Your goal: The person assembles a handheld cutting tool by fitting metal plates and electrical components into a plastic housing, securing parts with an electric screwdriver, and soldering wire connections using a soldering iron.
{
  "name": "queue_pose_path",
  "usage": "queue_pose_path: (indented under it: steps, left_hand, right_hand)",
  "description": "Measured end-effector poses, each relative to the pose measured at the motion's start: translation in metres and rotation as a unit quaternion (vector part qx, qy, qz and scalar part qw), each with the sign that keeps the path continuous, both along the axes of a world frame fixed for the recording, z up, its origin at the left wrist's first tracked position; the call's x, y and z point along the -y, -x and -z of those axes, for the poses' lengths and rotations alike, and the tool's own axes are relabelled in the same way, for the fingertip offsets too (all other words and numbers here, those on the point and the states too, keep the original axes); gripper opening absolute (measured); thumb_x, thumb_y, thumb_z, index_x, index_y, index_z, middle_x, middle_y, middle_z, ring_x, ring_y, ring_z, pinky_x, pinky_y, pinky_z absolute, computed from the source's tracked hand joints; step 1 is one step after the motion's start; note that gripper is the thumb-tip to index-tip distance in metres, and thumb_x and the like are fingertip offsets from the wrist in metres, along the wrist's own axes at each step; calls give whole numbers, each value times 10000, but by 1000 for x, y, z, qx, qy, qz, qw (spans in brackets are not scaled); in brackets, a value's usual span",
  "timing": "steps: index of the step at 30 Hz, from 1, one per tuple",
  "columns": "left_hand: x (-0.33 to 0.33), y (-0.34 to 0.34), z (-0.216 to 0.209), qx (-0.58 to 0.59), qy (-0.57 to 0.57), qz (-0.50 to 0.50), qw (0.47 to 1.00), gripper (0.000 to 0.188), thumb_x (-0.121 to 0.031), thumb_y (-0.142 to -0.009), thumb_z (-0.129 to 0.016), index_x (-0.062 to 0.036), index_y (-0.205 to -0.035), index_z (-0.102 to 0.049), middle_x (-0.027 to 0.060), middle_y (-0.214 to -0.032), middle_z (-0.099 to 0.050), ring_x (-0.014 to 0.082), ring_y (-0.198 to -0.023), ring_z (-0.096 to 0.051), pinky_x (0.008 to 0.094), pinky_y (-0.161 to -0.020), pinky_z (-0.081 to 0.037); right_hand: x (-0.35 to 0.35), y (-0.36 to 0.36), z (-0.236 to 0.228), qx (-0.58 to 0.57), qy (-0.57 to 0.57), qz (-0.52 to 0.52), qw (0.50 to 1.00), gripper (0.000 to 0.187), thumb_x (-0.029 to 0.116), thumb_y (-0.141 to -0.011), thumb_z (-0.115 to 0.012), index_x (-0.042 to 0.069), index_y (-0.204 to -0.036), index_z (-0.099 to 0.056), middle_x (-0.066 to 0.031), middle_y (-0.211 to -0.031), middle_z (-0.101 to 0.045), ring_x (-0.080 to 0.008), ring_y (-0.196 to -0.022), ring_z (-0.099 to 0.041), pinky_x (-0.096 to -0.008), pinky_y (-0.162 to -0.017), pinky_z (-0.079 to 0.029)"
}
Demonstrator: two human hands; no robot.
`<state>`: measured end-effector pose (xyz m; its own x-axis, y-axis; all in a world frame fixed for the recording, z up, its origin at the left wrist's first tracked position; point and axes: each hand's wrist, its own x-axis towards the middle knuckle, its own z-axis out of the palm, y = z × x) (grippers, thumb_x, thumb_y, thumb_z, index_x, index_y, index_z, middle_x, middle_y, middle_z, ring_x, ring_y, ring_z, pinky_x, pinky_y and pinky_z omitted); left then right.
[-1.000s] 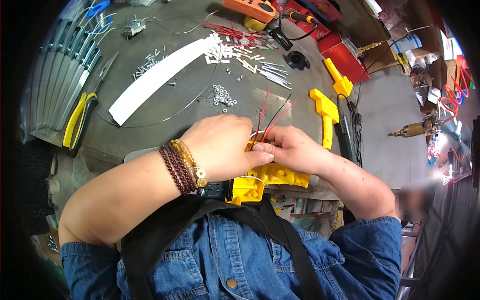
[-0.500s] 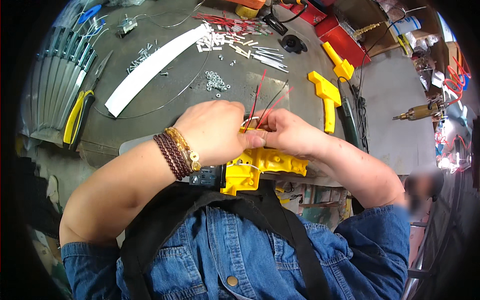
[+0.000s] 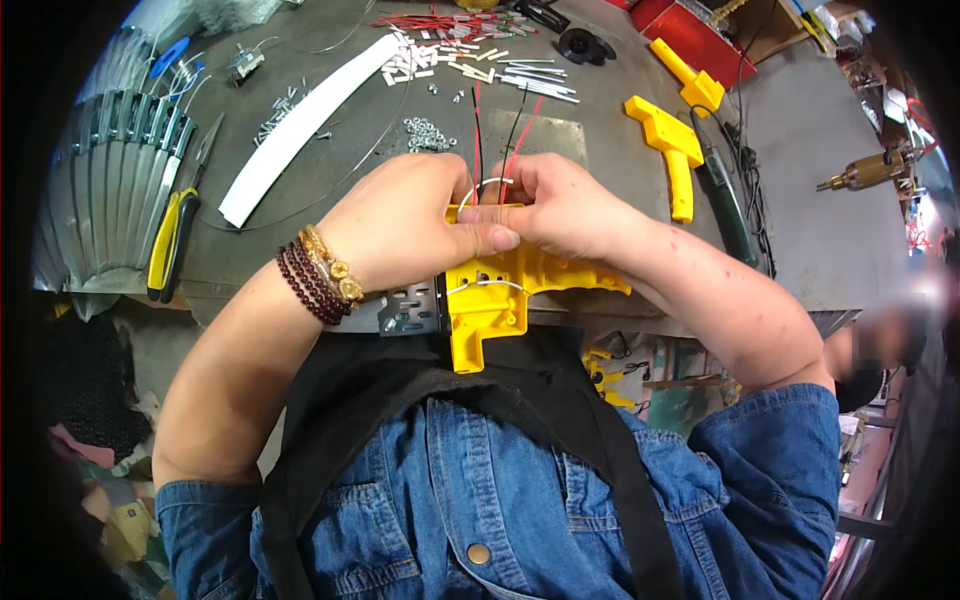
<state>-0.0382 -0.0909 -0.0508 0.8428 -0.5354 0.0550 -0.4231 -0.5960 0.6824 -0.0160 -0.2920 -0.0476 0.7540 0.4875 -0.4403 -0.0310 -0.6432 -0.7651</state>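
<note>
A yellow plastic tool housing half [image 3: 490,315], pistol-shaped, lies hollow side up at the table's near edge. A slotted metal plate [image 3: 408,310] juts from its left side. My left hand [image 3: 405,205] is closed at the housing's upper edge, its thumb pressed across it. My right hand [image 3: 570,205] is closed beside it, fingers pinched around the wires where they meet the housing. Red and black wires [image 3: 476,130] stand up between the hands, and a white wire [image 3: 485,183] loops there. My fingertips hide the exact grip. Another thin white wire [image 3: 500,283] crosses the housing lower down.
Yellow-handled pliers [image 3: 172,240] and a fan of clear-bagged strips [image 3: 110,190] lie left. A white curved strip [image 3: 305,135], nuts [image 3: 430,135], screws [image 3: 285,110] and white sleeves [image 3: 405,62] lie beyond. Right are yellow housings [image 3: 670,145], a dark-green tool [image 3: 725,205] and a brass-coloured driver [image 3: 865,170].
Both hands and the housing appear higher in the view, with the wires more upright. My hands stay closed at the same edge. The whole view has shifted slightly.
</note>
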Motion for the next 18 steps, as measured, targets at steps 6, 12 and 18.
queue_pose_path:
  steps: [6, 12, 18]
  left_hand:
    - [-5, 0, 4, -5, 107, -63, 992, 364, -263, -745, -835, 6, -883, -633, 44, -723, -606, 109, -665, -535, 276, -635, -483]
    - [-6, -1, -1, -93, 114, -70, 987, 207, -140, -803, -749, 12, -903, -651, 37, -784, -653, 83, -744, -603, 246, -700, -501]
    - [-3, -6, 4, -109, 112, -75, 985, 144, -115, -836, -702, 3, -896, -645, 6, -805, -642, 63, -762, -593, 236, -711, -488]
  right_hand:
    - [-2, -3, -9, 55, -34, 30, 997, 311, 289, -874, -729, 6, -983, -661, -42, -868, -684, -91, -797, -606, -264, -739, -496]
    - [14, 2, -9, 132, -137, 99, 977, 229, 221, -884, -711, 4, -954, -697, -35, -832, -692, -72, -758, -601, -257, -711, -509]
    - [20, 8, -15, 152, -127, 75, 977, 212, 159, -907, -689, -11, -1033, -678, -27, -899, -690, -69, -848, -611, -235, -773, -490]
